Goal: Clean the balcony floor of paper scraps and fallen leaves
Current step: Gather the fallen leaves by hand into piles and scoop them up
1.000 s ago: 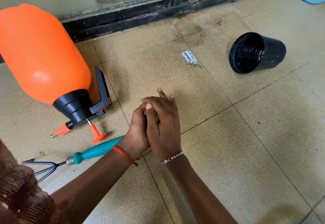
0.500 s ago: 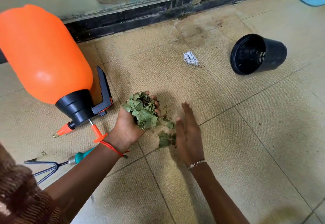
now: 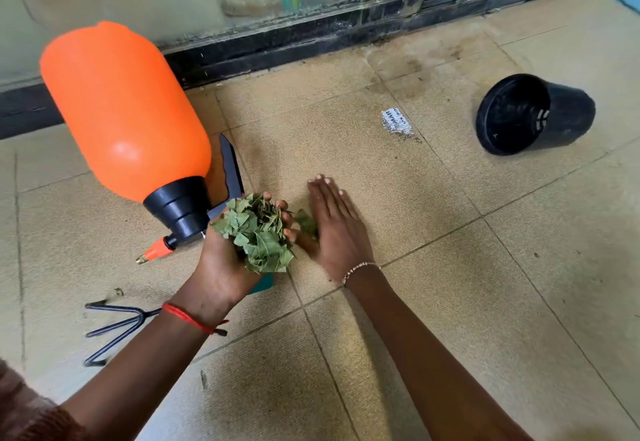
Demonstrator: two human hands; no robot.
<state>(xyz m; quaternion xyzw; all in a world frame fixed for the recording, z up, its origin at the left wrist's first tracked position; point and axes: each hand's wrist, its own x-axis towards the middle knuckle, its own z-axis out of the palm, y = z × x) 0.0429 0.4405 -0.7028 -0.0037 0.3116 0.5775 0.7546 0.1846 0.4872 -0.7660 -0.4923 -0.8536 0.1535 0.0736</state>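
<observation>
Your left hand (image 3: 221, 264) is cupped round a heaped wad of green leaves (image 3: 258, 233), fingers curled up at the far edge. Honestly it looks overfull, so tilt that palm even a bit and pieces will probably drop back onto the floor (image 3: 450, 302). Your right hand (image 3: 336, 233) is flat and holding nothing, fingers straight, down low with a few loose leaves (image 3: 306, 221) caught between it and the left. Shove too fast and they could slip under it or scatter toward the orange sprayer (image 3: 124, 108) just beside you. And don't forget the paper scrap (image 3: 396, 124) farther out, toward the tipped black pot (image 3: 533, 115).
</observation>
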